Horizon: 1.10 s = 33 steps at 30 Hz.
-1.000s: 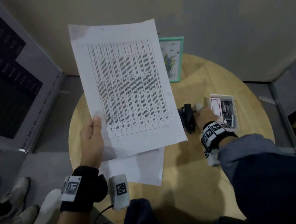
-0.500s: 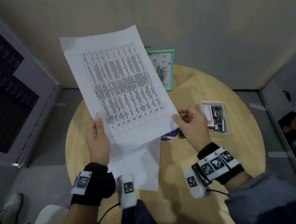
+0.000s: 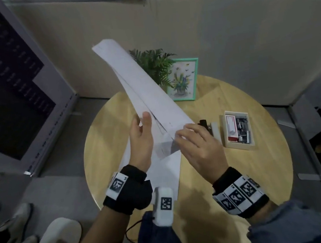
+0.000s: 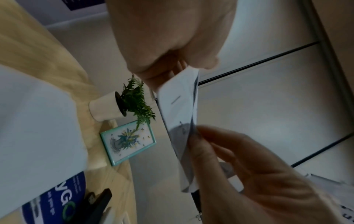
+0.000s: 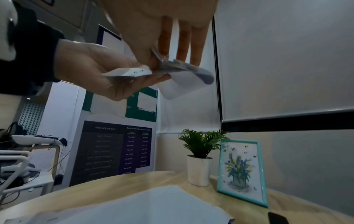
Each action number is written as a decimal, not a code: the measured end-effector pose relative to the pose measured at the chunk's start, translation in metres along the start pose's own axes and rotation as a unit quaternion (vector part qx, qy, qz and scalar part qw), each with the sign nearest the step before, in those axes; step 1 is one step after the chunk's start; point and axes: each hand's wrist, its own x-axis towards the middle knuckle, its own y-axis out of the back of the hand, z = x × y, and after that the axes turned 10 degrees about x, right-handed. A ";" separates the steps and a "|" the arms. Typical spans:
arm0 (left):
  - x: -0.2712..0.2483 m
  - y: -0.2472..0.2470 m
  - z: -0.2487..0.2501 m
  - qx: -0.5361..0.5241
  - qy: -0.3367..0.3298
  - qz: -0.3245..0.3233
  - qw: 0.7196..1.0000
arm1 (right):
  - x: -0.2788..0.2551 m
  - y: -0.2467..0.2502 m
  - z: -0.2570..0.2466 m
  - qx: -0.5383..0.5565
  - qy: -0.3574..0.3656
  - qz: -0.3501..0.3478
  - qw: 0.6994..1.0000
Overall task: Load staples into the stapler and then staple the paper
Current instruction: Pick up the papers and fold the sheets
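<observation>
A stack of white paper (image 3: 143,87) is held up over the round table (image 3: 213,175), turned almost edge-on. My left hand (image 3: 143,124) grips its lower edge, thumb on the near face. My right hand (image 3: 181,136) pinches the stack's near corner (image 5: 168,65) between thumb and fingers. In the left wrist view the paper (image 4: 180,115) hangs between both hands. The black stapler (image 3: 203,124) lies on the table just beyond my right hand, partly hidden by it. An open box of staples (image 3: 238,130) sits right of the stapler.
Another white sheet (image 3: 163,174) lies flat on the table under my hands. A small potted plant (image 3: 154,65) and a teal picture frame (image 3: 184,79) stand at the table's far edge. A dark poster board (image 3: 7,80) leans at the left.
My right hand left the stapler and came across to the paper's near corner. The stack has turned from facing me to nearly edge-on.
</observation>
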 end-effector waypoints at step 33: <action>-0.027 0.019 0.101 -0.017 -0.173 -0.072 0.982 | 0.073 0.051 -0.043 0.147 -0.036 0.167 0.974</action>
